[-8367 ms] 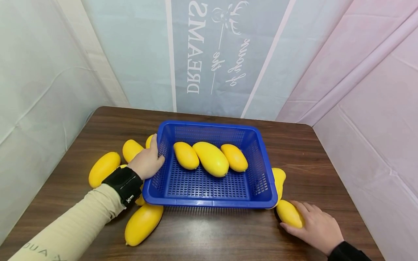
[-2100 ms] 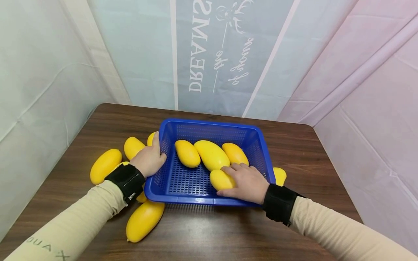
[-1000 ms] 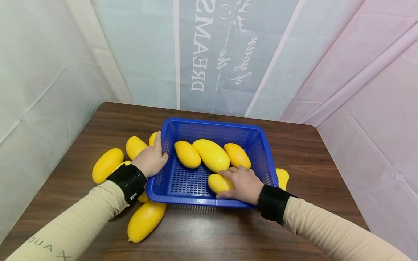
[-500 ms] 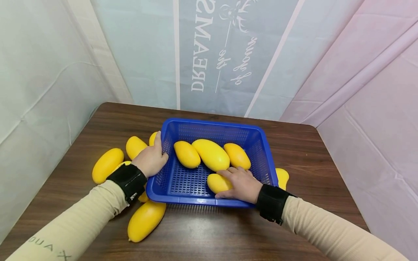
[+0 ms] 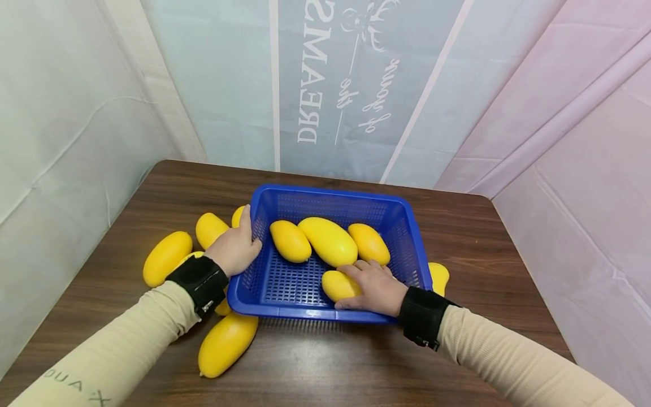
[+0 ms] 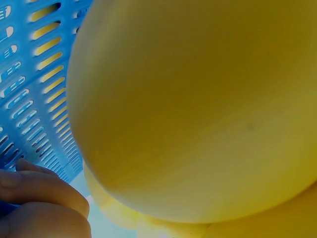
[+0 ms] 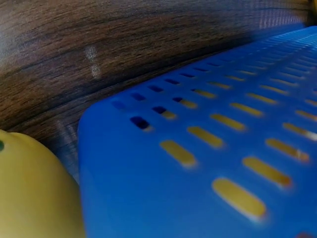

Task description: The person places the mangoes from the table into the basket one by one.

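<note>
A blue plastic basket [image 5: 305,312] with perforated sides stands on the table. My left hand [image 5: 231,249] grips its left rim, thumb on the inner side; fingers [image 6: 44,203] show beside the slotted wall in the left wrist view. Near the front right inside the basket, my right hand [image 5: 375,287] holds a yellow mango [image 5: 338,286] from its right end. Behind it lie three more: a left mango [image 5: 290,241], a larger middle mango [image 5: 328,241] and a right mango [image 5: 369,243]. The right wrist view shows only the basket's outer wall [image 7: 129,173], not the hand.
Several mangoes lie left of the basket, among them one at the far left [image 5: 168,258] and one at the front [image 5: 227,345]. Another mango [image 5: 438,278] rests against the basket's right side. Curtains [image 5: 224,85] hang behind the brown wooden table [image 5: 325,367].
Earlier my right hand was on a mango on the table right of the basket; that mango is now inside, still in hand. Over the last second it shifted slightly left. My left hand stayed put.
</note>
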A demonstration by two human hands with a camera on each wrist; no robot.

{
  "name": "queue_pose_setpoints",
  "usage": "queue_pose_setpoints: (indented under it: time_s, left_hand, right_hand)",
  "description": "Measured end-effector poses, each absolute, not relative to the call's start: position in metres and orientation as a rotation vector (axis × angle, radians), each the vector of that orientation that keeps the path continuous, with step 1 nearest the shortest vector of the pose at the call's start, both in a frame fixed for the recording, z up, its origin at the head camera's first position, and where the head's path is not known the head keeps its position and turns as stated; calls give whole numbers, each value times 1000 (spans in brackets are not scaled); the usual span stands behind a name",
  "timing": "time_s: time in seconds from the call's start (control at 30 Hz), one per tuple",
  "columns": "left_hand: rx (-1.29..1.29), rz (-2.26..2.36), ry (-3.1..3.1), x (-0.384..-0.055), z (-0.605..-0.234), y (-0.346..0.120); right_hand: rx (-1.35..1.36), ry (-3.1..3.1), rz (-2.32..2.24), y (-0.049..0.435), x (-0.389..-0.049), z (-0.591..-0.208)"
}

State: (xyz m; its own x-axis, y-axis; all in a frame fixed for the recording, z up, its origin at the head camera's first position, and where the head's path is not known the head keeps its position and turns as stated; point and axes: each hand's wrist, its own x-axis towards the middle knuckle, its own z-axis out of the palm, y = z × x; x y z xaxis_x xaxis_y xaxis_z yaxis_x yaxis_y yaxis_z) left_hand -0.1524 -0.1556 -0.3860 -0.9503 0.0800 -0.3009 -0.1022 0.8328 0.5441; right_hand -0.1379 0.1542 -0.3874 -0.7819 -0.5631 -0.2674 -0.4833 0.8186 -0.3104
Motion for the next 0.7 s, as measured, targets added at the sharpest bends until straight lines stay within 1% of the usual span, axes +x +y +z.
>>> queue_pose_setpoints:
  time_s: [0.7]
  left_hand:
    - [2, 812, 2722, -152, -388, -156]
  right_hand:
    - [-761, 2616, -341, 157, -138, -388]
